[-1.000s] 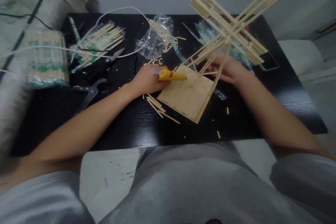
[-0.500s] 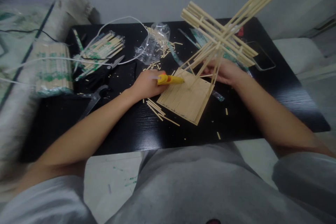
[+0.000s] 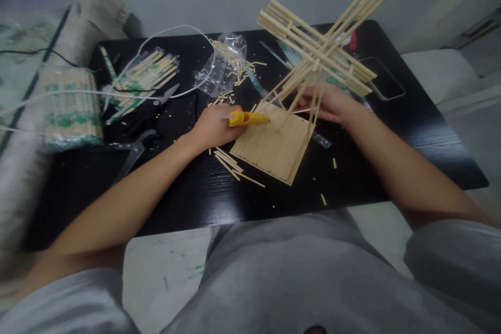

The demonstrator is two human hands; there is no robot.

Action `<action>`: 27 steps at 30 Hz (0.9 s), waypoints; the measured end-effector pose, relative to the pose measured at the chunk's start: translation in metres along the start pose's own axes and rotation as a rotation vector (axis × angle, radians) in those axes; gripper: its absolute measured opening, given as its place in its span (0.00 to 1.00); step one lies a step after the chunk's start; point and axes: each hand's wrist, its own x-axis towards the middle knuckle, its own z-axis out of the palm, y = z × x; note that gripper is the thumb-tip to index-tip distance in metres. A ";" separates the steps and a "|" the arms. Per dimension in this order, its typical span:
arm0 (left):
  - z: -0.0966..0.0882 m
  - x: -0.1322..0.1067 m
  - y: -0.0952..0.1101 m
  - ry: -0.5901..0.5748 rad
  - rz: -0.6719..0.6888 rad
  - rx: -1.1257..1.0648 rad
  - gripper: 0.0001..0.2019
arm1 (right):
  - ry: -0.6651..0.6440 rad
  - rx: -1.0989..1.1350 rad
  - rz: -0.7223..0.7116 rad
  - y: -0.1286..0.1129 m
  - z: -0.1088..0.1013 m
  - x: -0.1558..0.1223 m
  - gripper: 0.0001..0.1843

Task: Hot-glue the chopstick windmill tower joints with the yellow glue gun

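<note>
My left hand (image 3: 213,126) is closed round a yellow glue gun (image 3: 246,118), whose nozzle points right over a square base of wooden sticks (image 3: 274,145) lying on the black table (image 3: 195,198). My right hand (image 3: 332,104) grips the foot of an upright frame of crossed long sticks (image 3: 324,47) that rises from the far edge of the base. Its fingers curl round the sticks. A few loose short sticks (image 3: 230,160) lie just beside the base, under my left hand.
Scissors (image 3: 156,102) and cutters (image 3: 135,150) lie at the left. Bundles of wrapped chopsticks (image 3: 146,75) and a bigger pack (image 3: 68,107) sit further left, crossed by a white cord (image 3: 117,93). A clear plastic bag (image 3: 223,65) holds stick offcuts. A dark phone (image 3: 381,83) lies behind the frame.
The view has shifted a little, so everything sits slightly lower and to the left. Both hands keep their grips; the stick frame has tipped a bit leftward.
</note>
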 end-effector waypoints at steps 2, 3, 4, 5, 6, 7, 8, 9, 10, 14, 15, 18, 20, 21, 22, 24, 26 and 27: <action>0.000 0.000 0.000 0.000 -0.003 0.003 0.09 | 0.000 0.005 -0.001 0.001 -0.001 0.001 0.09; 0.000 0.000 0.000 0.002 -0.005 0.004 0.09 | -0.001 0.005 -0.001 0.001 -0.001 0.001 0.08; 0.000 0.000 0.000 0.003 -0.006 0.004 0.09 | -0.001 0.003 0.001 0.001 -0.001 0.001 0.08; 0.000 0.000 0.000 0.005 -0.004 0.003 0.09 | -0.001 0.000 0.002 0.000 -0.001 0.000 0.09; 0.001 0.000 0.000 0.007 -0.002 0.002 0.09 | 0.001 -0.004 0.002 0.000 0.000 0.000 0.09; 0.001 0.000 0.000 0.008 -0.001 0.002 0.10 | 0.001 -0.008 0.002 -0.001 0.000 -0.001 0.10; 0.001 0.000 0.000 0.008 -0.001 0.001 0.10 | 0.001 -0.011 0.001 -0.001 0.000 -0.001 0.11; 0.001 0.000 -0.001 0.008 -0.003 -0.001 0.10 | 0.001 -0.014 0.000 -0.001 0.001 -0.002 0.11; 0.001 0.000 -0.001 0.008 -0.005 -0.004 0.10 | -0.001 -0.015 -0.001 -0.002 0.001 -0.002 0.12; 0.001 0.000 0.000 0.009 -0.005 -0.014 0.11 | -0.013 -0.014 -0.010 -0.003 0.004 -0.004 0.14; 0.001 0.000 0.000 0.008 -0.006 -0.012 0.10 | -0.014 -0.015 -0.012 -0.003 0.005 -0.005 0.15; 0.001 0.000 0.001 0.004 -0.012 -0.005 0.10 | -0.016 -0.022 -0.010 -0.005 0.007 -0.007 0.15; 0.001 0.000 0.000 0.008 -0.016 0.000 0.09 | -0.019 -0.028 -0.008 -0.006 0.008 -0.007 0.13; 0.002 0.000 0.000 0.011 -0.015 0.002 0.09 | -0.019 -0.030 -0.007 -0.006 0.007 -0.007 0.12; 0.002 0.000 0.000 0.014 -0.013 0.002 0.09 | -0.018 -0.032 -0.007 -0.005 0.007 -0.007 0.12; 0.003 0.000 -0.001 0.017 -0.006 0.000 0.10 | -0.013 -0.034 -0.006 -0.004 0.005 -0.005 0.11; 0.004 0.000 -0.002 0.017 -0.002 -0.006 0.10 | -0.010 -0.033 -0.003 -0.003 0.003 -0.004 0.12; 0.004 0.000 -0.002 0.017 -0.001 -0.008 0.10 | -0.009 -0.032 -0.003 -0.002 0.002 -0.003 0.11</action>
